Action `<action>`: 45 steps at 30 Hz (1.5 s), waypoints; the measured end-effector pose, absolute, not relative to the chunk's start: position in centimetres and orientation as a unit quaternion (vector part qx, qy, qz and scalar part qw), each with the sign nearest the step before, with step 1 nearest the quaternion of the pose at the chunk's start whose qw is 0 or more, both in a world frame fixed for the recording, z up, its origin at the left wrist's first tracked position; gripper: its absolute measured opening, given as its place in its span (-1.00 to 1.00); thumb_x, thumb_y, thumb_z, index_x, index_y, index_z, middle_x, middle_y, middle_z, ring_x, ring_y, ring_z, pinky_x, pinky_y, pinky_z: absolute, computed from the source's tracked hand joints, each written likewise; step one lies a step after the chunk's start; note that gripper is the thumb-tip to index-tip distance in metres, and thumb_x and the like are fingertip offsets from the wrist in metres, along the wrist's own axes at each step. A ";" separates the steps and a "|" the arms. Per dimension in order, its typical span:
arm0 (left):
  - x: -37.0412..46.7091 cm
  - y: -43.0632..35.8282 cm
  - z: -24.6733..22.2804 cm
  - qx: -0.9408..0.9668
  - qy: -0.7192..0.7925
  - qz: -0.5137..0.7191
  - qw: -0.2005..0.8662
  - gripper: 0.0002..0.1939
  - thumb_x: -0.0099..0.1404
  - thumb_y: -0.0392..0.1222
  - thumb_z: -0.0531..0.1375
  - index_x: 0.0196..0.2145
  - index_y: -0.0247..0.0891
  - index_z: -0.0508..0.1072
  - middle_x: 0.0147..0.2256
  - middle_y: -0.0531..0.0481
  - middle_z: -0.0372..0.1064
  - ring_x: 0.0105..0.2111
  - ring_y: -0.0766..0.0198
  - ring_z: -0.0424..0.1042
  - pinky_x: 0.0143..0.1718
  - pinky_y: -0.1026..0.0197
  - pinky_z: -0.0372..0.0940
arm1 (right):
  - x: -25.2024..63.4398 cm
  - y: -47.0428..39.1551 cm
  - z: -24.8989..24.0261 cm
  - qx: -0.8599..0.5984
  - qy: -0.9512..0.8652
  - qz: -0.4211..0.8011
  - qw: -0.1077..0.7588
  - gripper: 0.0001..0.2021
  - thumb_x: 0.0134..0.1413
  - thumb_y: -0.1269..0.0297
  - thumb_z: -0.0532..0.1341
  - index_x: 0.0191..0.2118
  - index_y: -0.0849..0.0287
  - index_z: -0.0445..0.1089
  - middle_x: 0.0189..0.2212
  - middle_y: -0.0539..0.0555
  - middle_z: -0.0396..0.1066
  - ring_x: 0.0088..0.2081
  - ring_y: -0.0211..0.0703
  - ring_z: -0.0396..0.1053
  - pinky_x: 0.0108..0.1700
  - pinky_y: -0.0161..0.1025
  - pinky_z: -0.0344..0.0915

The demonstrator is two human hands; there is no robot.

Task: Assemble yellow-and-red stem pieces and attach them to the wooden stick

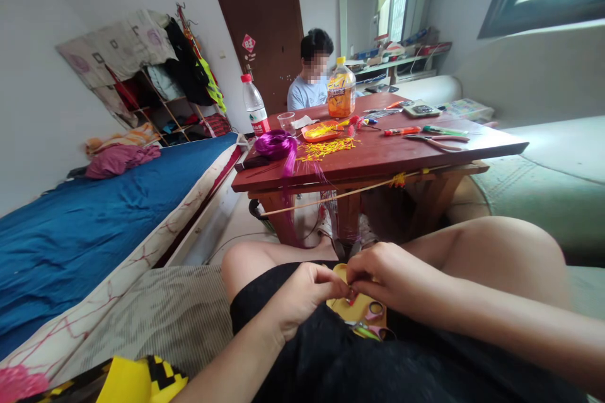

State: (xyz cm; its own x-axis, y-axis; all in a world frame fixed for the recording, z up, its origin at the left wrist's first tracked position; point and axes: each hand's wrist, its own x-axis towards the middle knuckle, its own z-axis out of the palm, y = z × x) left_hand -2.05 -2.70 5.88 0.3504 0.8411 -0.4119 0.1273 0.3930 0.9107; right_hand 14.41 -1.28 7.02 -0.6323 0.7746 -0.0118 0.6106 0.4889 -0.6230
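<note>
Lower ctr of frame: L hand point(302, 295) and R hand point(390, 274) meet, thumb and fingers of each closed in a pinch on a small red piece point(351, 298) btwn them; its details are too small to tell. It's just above a yellow tray point(363, 306) on the wearer's lap, w/ scissors point(376, 331) at the tray's near edge. Black cloth point(326, 359) covers the lap.

Ctr to upper R: dark red table point(373, 160). On its L part, a purple strand bundle point(276, 145) w/ ends hanging over the near edge, yellow stems point(331, 150), an orange dish point(308, 136), a red-capped bottle point(255, 107) and a yellow-capped jug point(341, 91). On its R part, pliers point(442, 142).

Upper ctr, bkgd: person in lt blue top point(302, 93), behind table. L side: bed w/ blue sheet point(108, 201).
</note>
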 end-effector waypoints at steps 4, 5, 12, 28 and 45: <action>-1.9 -2.8 5.7 0.457 0.505 0.305 0.666 -0.84 -0.17 -0.17 0.34 -0.65 -0.34 0.51 -0.60 0.01 0.38 -0.51 0.31 0.23 -0.38 0.28 0.09 | 14.7 -1.5 6.7 -0.407 -0.813 0.347 0.229 -0.85 -0.06 0.48 0.14 -0.46 0.19 0.46 -0.46 0.07 0.47 -0.40 -0.16 0.38 -0.33 -0.29 0.23; -1.9 -2.8 5.7 0.455 0.505 0.313 0.663 -0.83 -0.18 -0.17 0.35 -0.65 -0.34 0.52 -0.60 0.02 0.38 -0.52 0.32 0.22 -0.39 0.29 0.09 | 14.9 -1.6 6.5 -0.402 -0.786 0.385 0.268 -0.88 -0.05 0.44 0.14 -0.45 0.20 0.44 -0.45 0.07 0.45 -0.39 -0.17 0.36 -0.34 -0.29 0.23; -2.0 -3.0 5.2 0.448 0.510 0.360 0.640 -0.83 -0.12 -0.16 0.34 -0.62 -0.32 0.50 -0.60 0.05 0.36 -0.52 0.32 0.24 -0.41 0.30 0.11 | 15.7 -1.9 5.8 -0.302 -0.535 0.702 0.360 -0.77 -0.13 0.16 0.27 -0.51 0.23 0.31 -0.61 -0.05 0.32 -0.58 -0.32 0.27 -0.45 -0.31 0.23; -1.6 -3.2 4.1 0.310 0.452 0.369 0.751 -0.87 -0.15 -0.27 0.34 -0.58 -0.37 0.50 -0.62 0.06 0.34 -0.59 0.44 0.22 -0.51 0.35 0.04 | 13.8 -2.1 3.9 -0.399 -0.464 0.699 0.370 -0.62 -0.31 -0.01 0.34 -0.56 0.24 0.30 -0.71 -0.11 0.22 -0.66 -0.40 0.11 -0.57 -0.39 0.07; -1.6 -3.5 4.7 0.416 0.453 0.367 0.698 -0.92 -0.07 -0.27 0.29 -0.59 -0.35 0.51 -0.58 0.02 0.37 -0.53 0.36 0.27 -0.41 0.30 0.14 | 14.6 -1.9 4.3 -0.376 -0.570 0.645 0.342 -0.73 -0.10 0.12 0.25 -0.37 0.26 0.37 -0.52 -0.01 0.34 -0.49 -0.26 0.29 -0.44 -0.32 0.20</action>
